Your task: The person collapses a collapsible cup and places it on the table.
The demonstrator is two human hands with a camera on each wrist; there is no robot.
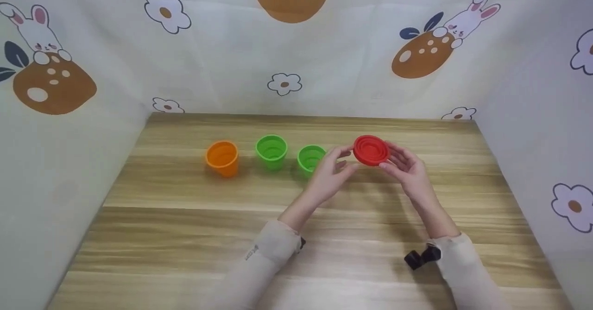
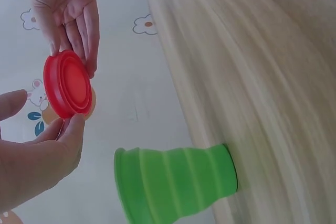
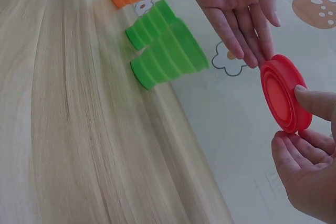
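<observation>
Above the table, my right hand (image 1: pixel 414 173) pinches a red collapsible cup (image 1: pixel 371 150), folded flat into a ringed disc, between thumb and fingers. My left hand (image 1: pixel 328 175) reaches to the cup's other side. Its fingertips (image 2: pixel 76 124) are at the red rim, while its thumb stands away from the cup. In the right wrist view, the right thumb (image 3: pixel 310 100) lies against one face of the disc. Just left of the left hand stands an extended green cup (image 1: pixel 309 158), partly hidden by that hand in the head view.
Farther left on the wooden table (image 1: pixel 185 236) stand another extended green cup (image 1: pixel 272 152) and an orange cup (image 1: pixel 223 158), both upright. A patterned cloth (image 1: pixel 222 60) hangs behind the table and along its sides. Black wrist devices (image 1: pixel 422 256) sit at the sleeves.
</observation>
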